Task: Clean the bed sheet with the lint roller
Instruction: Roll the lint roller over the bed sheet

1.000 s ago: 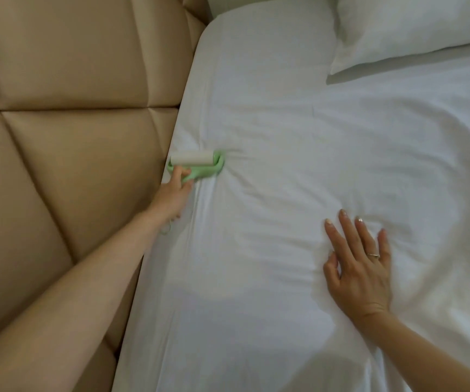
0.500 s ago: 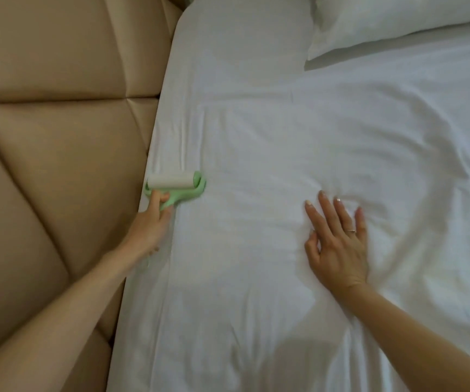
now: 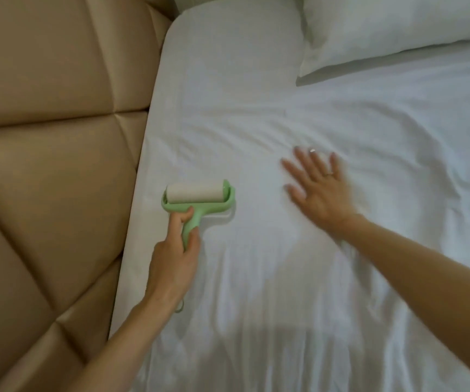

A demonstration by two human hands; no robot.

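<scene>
Bedroom: bed sheet (image 3: 284,108), pillow (image 3: 383,26), padded headboard (image 3: 58,108).

- Bed (image 3: 154,154): left edge runs along a tan padded panel (image 3: 44,165).
- Sheet (image 3: 256,292): white, covers the bed, creased at centre and right.
- Pillow (image 3: 383,26): white, on the sheet at the top right.
- Roller (image 3: 197,198): green frame, white roll, on the sheet near the left edge; left hand (image 3: 173,261) grips its handle.
- Right hand (image 3: 317,190): flat on the sheet, fingers (image 3: 298,162) spread, blurred.
</scene>
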